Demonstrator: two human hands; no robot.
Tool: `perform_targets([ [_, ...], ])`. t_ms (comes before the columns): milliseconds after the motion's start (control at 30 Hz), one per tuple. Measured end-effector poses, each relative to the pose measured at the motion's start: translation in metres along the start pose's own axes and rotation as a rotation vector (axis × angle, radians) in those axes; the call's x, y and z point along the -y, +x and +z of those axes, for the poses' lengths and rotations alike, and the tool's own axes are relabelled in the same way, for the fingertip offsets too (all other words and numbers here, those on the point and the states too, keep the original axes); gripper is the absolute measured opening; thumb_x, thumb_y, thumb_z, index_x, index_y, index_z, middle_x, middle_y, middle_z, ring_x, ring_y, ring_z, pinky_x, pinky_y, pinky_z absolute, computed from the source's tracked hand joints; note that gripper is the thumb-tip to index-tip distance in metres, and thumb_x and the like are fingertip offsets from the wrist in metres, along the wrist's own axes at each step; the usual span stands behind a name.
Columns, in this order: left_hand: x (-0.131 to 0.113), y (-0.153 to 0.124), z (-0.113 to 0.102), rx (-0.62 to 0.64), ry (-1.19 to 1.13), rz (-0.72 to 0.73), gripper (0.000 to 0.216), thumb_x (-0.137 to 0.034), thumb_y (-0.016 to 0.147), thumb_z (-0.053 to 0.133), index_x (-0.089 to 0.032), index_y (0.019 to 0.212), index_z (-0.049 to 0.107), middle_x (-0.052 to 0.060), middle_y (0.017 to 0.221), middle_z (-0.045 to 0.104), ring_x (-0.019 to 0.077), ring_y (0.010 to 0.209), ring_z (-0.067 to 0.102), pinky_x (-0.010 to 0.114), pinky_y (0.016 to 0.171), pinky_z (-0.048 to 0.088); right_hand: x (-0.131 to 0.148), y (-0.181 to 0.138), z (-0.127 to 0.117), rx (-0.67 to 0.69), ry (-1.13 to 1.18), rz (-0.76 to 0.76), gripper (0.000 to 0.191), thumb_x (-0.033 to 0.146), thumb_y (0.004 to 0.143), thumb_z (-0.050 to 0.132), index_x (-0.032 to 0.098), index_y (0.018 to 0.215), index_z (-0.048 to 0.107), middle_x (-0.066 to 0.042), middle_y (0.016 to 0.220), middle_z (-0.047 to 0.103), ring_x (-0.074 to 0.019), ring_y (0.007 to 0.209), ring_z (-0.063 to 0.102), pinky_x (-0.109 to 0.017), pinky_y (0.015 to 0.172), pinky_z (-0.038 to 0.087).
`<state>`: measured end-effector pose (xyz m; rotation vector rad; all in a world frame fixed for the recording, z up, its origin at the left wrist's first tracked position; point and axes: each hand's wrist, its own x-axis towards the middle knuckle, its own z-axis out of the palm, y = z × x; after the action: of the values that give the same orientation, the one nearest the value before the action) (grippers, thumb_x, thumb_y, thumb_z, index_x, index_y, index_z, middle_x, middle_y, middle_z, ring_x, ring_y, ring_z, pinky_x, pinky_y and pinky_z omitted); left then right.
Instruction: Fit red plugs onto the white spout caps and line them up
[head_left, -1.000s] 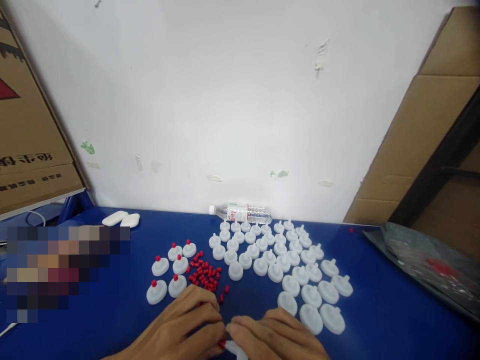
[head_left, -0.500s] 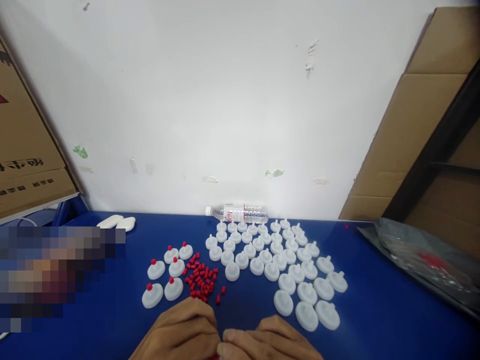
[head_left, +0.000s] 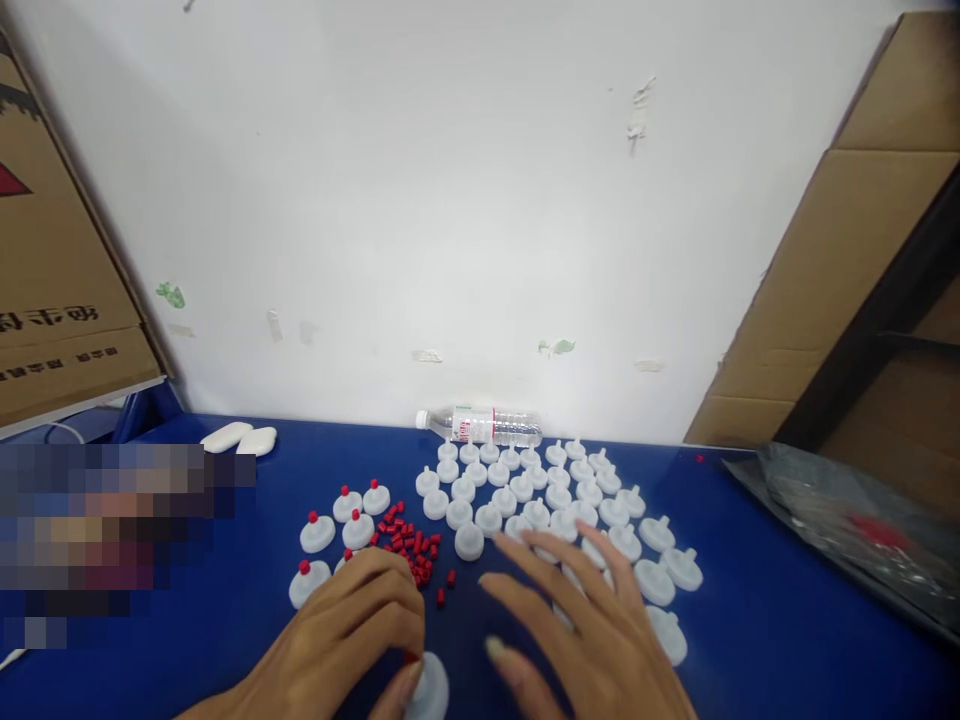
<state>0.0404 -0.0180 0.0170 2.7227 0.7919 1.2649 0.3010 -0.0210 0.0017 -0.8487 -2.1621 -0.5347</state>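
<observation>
My left hand (head_left: 352, 630) is closed on a white plastic spouted cap (head_left: 431, 690) near the bottom edge, its thumb and fingers around a red tip at the spout. Spread and stretched forward, my right hand (head_left: 585, 620) hangs over the near part of a group of white spouted caps (head_left: 469, 541) and hides several of them; it holds nothing. Small red caps (head_left: 409, 540) lie in a loose pile just beyond my left hand. To the left of that pile, several white caps with red tips (head_left: 317, 532) stand upright, one partly behind my left hand.
A clear plastic bottle (head_left: 480, 425) lies along the white wall at the back. Two white oval objects (head_left: 256, 441) rest at the back left. A grey plastic bag (head_left: 840, 520) is at right. Cardboard (head_left: 810, 270) stands on both sides. The left edge is pixelated.
My hands were together at the bottom edge. The right one has moved away, up and right, and opened over the white caps. My left hand keeps its hold; the view has shifted slightly.
</observation>
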Motion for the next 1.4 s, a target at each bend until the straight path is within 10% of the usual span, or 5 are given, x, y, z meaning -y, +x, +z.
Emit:
perform_targets([
  [267,0.009,0.000,-0.006,0.255,0.173,0.052,0.017,-0.007,0.092,0.053,-0.021,0.087,0.063,0.003,0.083,0.066,0.0207,0.087,0.062,0.031,0.089,0.057,-0.015,-0.020,0.018,0.077,-0.106,0.309,0.029,0.031,0.107,0.050,0.025,0.128,0.069,-0.004,0.123,0.077,-0.0365,0.127,0.063,-0.065,0.120,0.025],
  [667,0.027,-0.010,-0.008,0.401,0.137,-0.076,0.044,-0.004,0.066,0.055,-0.021,0.106,0.062,0.005,0.104,0.063,0.0258,0.099,0.053,0.043,0.100,0.046,0.005,-0.004,0.009,0.102,0.148,0.055,0.022,0.014,0.103,0.055,0.023,0.119,0.067,0.003,0.110,0.077,-0.0146,0.106,0.071,-0.037,0.125,0.028],
  [1067,0.033,-0.010,0.002,0.346,0.255,0.055,0.016,-0.012,0.102,0.051,-0.020,0.103,0.064,0.005,0.102,0.064,0.0267,0.102,0.052,0.042,0.094,0.044,0.005,-0.026,0.034,0.068,0.012,0.185,0.029,0.048,0.106,0.057,0.024,0.110,0.073,-0.003,0.093,0.078,-0.0272,0.105,0.071,-0.055,0.123,0.029],
  [1400,0.034,-0.008,0.004,0.330,0.259,0.121,0.027,-0.009,0.108,0.041,-0.018,0.099,0.065,0.006,0.094,0.066,0.0241,0.090,0.054,0.037,0.083,0.047,0.010,-0.016,0.025,0.060,0.111,0.123,0.028,0.025,0.112,0.043,0.019,0.123,0.068,-0.003,0.102,0.074,-0.0186,0.099,0.071,-0.041,0.119,0.039],
])
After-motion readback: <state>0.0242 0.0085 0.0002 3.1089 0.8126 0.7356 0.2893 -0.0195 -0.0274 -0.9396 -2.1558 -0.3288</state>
